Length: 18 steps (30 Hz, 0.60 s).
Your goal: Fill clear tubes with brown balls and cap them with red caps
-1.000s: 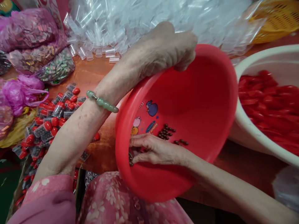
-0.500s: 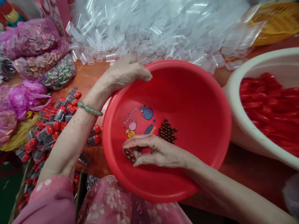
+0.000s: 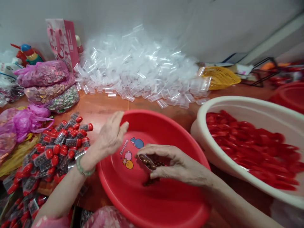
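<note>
My right hand (image 3: pixel 175 163) is closed round a small clear container of brown balls (image 3: pixel 147 162), held tilted over the red basin (image 3: pixel 154 117). More brown balls (image 3: pixel 152 181) lie on the basin floor, partly hidden below that hand. My left hand (image 3: pixel 113 134) is at the basin's left rim with its fingers together and the thumb apart; I see nothing in it. Whether it touches the rim is unclear. Left of the basin is a pile of clear containers with red caps (image 3: pixel 61 137), filled with dark balls.
Clear empty containers (image 3: pixel 142 72) are heaped at the back. A white tub (image 3: pixel 201 117) with red caps (image 3: pixel 256 142) stands at right, a yellow basket (image 3: pixel 220 76) behind it. Pink bags of small packets (image 3: pixel 45 76) lie at left, near a pink paper bag (image 3: pixel 60 41).
The view has tilted up, showing more of the wall. My left hand has come off its grip on the rim. My right hand has lifted the container of balls higher.
</note>
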Available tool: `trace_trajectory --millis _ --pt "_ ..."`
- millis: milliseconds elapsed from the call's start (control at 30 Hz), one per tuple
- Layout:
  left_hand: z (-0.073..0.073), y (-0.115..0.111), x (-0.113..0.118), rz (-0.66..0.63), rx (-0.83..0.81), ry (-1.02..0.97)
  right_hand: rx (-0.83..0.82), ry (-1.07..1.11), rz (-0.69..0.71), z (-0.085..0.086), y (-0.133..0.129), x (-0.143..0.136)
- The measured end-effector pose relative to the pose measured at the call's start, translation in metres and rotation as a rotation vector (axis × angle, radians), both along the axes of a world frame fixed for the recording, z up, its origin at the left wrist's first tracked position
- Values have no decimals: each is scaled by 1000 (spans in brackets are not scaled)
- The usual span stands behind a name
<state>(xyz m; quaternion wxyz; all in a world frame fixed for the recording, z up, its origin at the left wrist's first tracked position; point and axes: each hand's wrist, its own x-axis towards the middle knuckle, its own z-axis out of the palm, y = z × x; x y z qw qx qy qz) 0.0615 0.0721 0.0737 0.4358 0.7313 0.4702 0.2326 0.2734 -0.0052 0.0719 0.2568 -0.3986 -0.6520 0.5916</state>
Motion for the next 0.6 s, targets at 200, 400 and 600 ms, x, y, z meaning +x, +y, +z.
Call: trace_trajectory --millis 200,400,600 --pt "3 -68 6 -318 -400 -439 -16 103 -23 -1 -1 2" --pt "-5 -75 15 -204 -433 -560 113 21 -79 -2 -5 -4" --pt "-7 -74 7 -194 -276 -371 121 8 -107 0 -8 -6"
